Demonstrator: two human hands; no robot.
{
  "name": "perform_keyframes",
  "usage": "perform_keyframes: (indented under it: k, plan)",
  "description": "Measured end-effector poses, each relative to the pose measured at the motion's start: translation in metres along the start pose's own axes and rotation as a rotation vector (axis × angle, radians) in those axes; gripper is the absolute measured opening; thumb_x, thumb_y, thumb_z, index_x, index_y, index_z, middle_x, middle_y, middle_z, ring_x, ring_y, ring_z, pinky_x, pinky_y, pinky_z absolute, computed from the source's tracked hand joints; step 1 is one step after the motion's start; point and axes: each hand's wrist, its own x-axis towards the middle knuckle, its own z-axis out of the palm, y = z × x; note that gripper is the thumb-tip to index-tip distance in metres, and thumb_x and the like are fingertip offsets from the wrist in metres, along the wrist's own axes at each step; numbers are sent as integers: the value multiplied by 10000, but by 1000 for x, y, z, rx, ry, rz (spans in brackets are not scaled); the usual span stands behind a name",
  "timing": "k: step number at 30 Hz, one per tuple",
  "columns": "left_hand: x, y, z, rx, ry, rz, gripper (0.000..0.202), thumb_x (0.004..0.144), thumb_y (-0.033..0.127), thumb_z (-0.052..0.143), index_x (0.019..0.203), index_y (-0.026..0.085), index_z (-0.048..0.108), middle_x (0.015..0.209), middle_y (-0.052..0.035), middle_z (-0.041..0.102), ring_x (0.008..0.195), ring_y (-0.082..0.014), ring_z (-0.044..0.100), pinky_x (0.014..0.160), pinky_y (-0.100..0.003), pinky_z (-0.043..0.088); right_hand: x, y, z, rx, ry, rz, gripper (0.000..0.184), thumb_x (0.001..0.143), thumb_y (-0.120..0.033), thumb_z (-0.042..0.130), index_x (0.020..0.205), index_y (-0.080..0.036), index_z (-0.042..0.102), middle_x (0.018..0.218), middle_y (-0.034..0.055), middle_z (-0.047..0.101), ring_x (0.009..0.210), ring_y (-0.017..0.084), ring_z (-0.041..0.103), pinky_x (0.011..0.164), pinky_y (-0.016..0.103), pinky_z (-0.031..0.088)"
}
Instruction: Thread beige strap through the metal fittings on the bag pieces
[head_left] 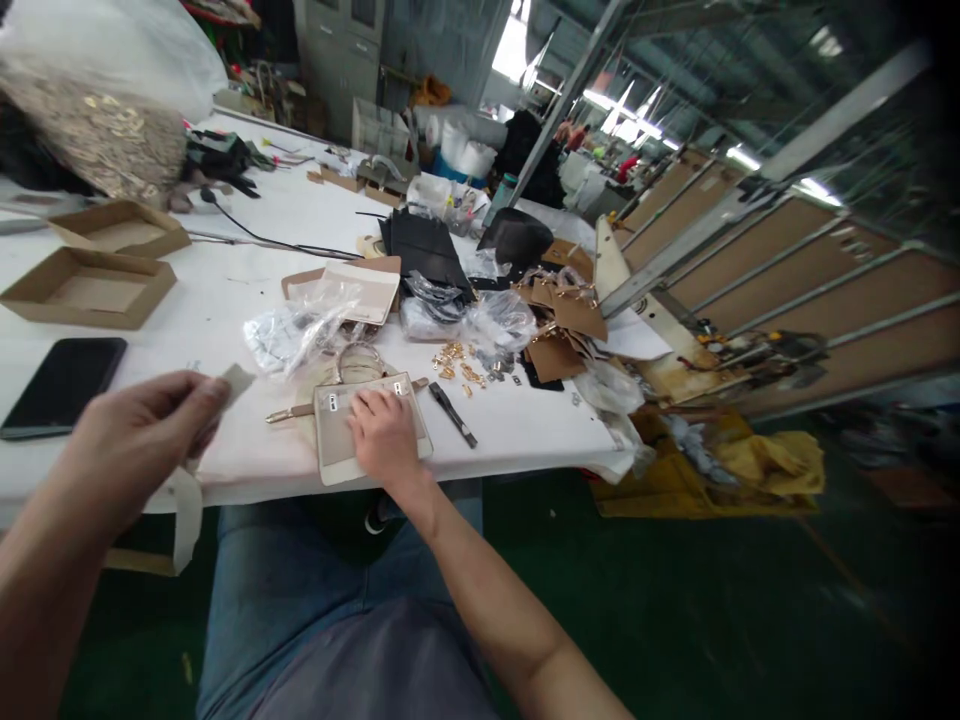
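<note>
My left hand [176, 415] is raised over the table's left front edge, thumb and fingers pinching a strip [238, 380] of greyish beige material. A pale band [187, 520] hangs below that hand; whether it is the same strip I cannot tell. With fingers laid on top, my right hand [386, 435] rests on a flat beige bag panel [337, 455] with two small white labels. Behind the panel stands a round handle [358, 355]. A strap with a metal end [289, 412] sticks out to its left. To the right lies a black tool [452, 413], perhaps tweezers or snips.
Gold-coloured metal fittings [454, 358] lie loose beyond the black tool. Plastic bags [300, 330], brown leather pieces [574, 310] and black sheets [427, 245] are piled behind. Leftward are a phone [67, 385] and cardboard trays [90, 290]. A metal post [555, 120] rises at right.
</note>
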Motion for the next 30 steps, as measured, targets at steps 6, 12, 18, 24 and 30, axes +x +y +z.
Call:
perform_keyframes:
  k: [6, 12, 18, 24, 30]
  plan:
    - [-38, 0, 74, -336, -105, 166, 459, 1083, 686, 772, 1062, 239, 874, 1446, -93, 834, 1325, -345, 769, 1154, -417, 587, -13, -11, 8, -10, -56, -9, 540, 1255, -366, 583, 1726, -104, 619, 1791, 201, 590, 1620, 364, 558, 1409, 576, 405]
    - [-57, 18, 105, -468, -87, 291, 355, 1141, 523, 763, 920, 249, 813, 1669, -114, 727, 1556, -384, 671, 1396, -551, 427, -5, -9, -37, 521, 51, 33, 392, 1234, -354, 608, 1570, -239, 774, 1648, 130, 732, 1576, 316, 660, 1391, 530, 496]
    - [-64, 24, 134, -684, 39, 237, 329, 1133, 488, 799, 929, 230, 821, 1201, -122, 816, 1152, -298, 776, 1020, -406, 601, -23, -39, -63, 1163, -111, 219, 625, 1064, -533, 910, 1600, -270, 725, 1361, 100, 854, 1216, 292, 846, 1109, 443, 710]
    - [-78, 23, 149, -767, 65, 190, 376, 1110, 537, 819, 907, 220, 819, 1349, -142, 802, 1324, -328, 749, 1139, -414, 583, -37, -55, -44, 1214, -65, 331, 514, 1052, -574, 903, 1438, -241, 840, 1371, 111, 860, 1236, 315, 847, 1124, 440, 708]
    - [-90, 23, 147, -780, -18, 0, 377, 1127, 584, 779, 1076, 214, 836, 940, -68, 811, 825, -244, 744, 779, -331, 631, -37, -56, -36, 1205, -150, 457, 469, 1015, -678, 876, 1122, -222, 917, 993, 73, 864, 852, 282, 825, 822, 407, 737]
